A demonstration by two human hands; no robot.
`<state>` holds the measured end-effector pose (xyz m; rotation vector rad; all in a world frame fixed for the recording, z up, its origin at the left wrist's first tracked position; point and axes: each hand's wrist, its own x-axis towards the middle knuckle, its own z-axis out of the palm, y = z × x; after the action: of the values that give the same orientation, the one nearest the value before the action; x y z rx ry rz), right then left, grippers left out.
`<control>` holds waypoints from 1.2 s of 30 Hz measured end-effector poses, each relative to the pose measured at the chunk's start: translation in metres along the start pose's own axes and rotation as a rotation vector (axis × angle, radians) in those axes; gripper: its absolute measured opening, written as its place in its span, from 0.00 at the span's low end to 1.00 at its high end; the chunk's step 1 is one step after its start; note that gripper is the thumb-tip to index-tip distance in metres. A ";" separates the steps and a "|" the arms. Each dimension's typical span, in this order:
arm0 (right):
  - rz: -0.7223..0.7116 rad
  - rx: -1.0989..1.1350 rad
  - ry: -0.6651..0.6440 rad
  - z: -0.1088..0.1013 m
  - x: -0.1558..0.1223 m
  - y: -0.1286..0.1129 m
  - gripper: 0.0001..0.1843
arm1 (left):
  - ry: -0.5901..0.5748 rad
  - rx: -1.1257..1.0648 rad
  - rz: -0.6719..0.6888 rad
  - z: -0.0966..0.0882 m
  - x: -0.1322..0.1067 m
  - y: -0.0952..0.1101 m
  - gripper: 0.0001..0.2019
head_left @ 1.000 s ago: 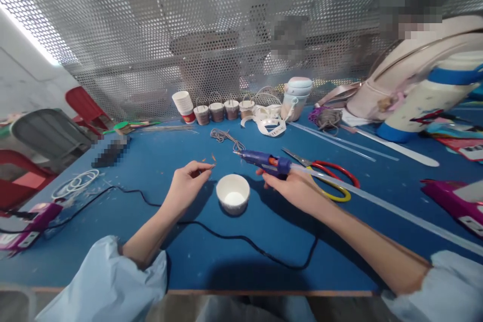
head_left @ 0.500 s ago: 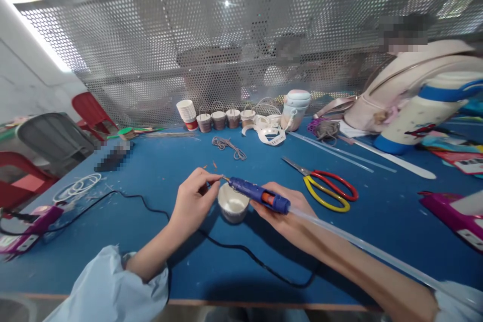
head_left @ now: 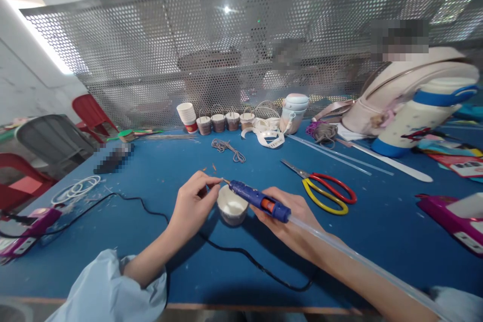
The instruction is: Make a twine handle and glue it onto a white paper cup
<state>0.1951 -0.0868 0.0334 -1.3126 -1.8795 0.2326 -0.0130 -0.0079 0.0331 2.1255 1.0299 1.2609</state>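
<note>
My right hand (head_left: pixel 290 219) grips a blue glue gun (head_left: pixel 258 199) with an orange trigger and a long clear glue stick (head_left: pixel 358 261) trailing back along my forearm. Its nozzle points left over the rim of a small white paper cup (head_left: pixel 232 206) on the blue table (head_left: pixel 151 256). My left hand (head_left: pixel 192 204) is closed in a pinch right at the nozzle tip, beside the cup's left rim, holding something too small to name.
Red-and-yellow scissors (head_left: pixel 324 191) lie right of the cup. A black cord (head_left: pixel 234 251) runs across the front. At the back stand a paper cup stack (head_left: pixel 186 113), several small wrapped cups (head_left: pixel 219 122), string (head_left: pixel 226 147), ribbon (head_left: pixel 269 136) and a bottle (head_left: pixel 418 115). Purple boxes (head_left: pixel 453 216) sit right.
The glue gun has swung left and down from beyond the cup to over its rim. My left hand closed its pinch and met the nozzle. Little has moved in the last half second.
</note>
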 end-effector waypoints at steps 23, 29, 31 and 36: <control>-0.048 -0.022 0.028 -0.003 0.000 -0.003 0.06 | 0.009 0.000 -0.020 0.000 -0.001 0.002 0.06; 0.030 0.046 0.005 -0.002 0.000 -0.001 0.06 | -0.012 0.030 0.070 -0.001 -0.001 0.002 0.06; 0.112 0.076 -0.012 -0.003 0.001 -0.001 0.08 | -0.012 0.053 0.122 -0.002 0.000 0.001 0.05; 0.231 0.135 -0.022 -0.007 0.003 -0.001 0.12 | 0.006 0.144 0.240 -0.004 0.000 -0.001 0.06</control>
<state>0.1987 -0.0872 0.0402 -1.4377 -1.6976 0.4865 -0.0172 -0.0071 0.0339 2.4157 0.9136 1.3371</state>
